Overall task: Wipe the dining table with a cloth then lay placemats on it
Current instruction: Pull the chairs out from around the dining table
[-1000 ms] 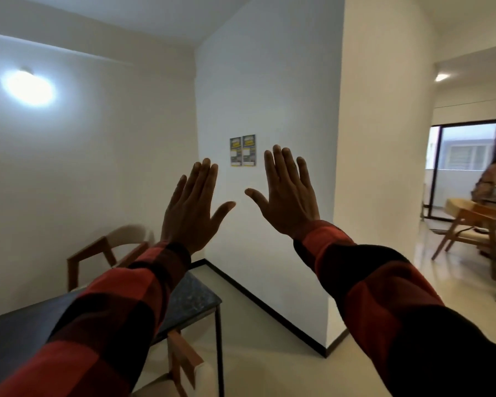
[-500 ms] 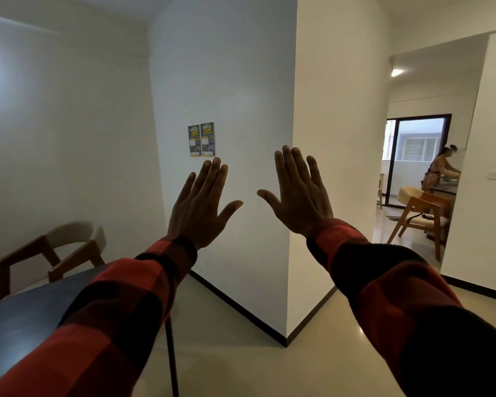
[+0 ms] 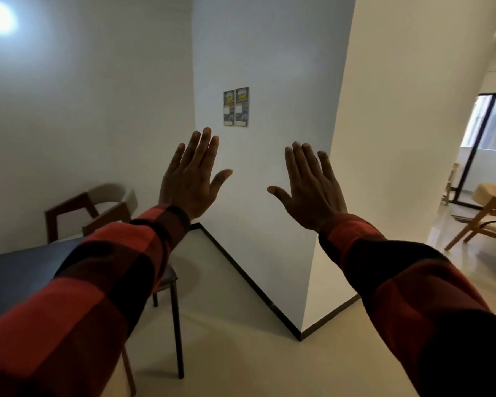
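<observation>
My left hand and my right hand are both raised in front of me, backs toward the camera, fingers spread, holding nothing. Both arms wear red and black checked sleeves. The dark dining table lies at the lower left, partly hidden behind my left sleeve, with one black leg showing. No cloth or placemat is in view.
A wooden chair with a pale back stands against the wall behind the table. A white wall corner with black skirting juts out ahead. Two small posters hang on the wall. On the right, a doorway opens to another wooden chair.
The view has swung back left and tilted down, so the table and chair sit nearer the middle. My hands have moved farther apart, still raised and open.
</observation>
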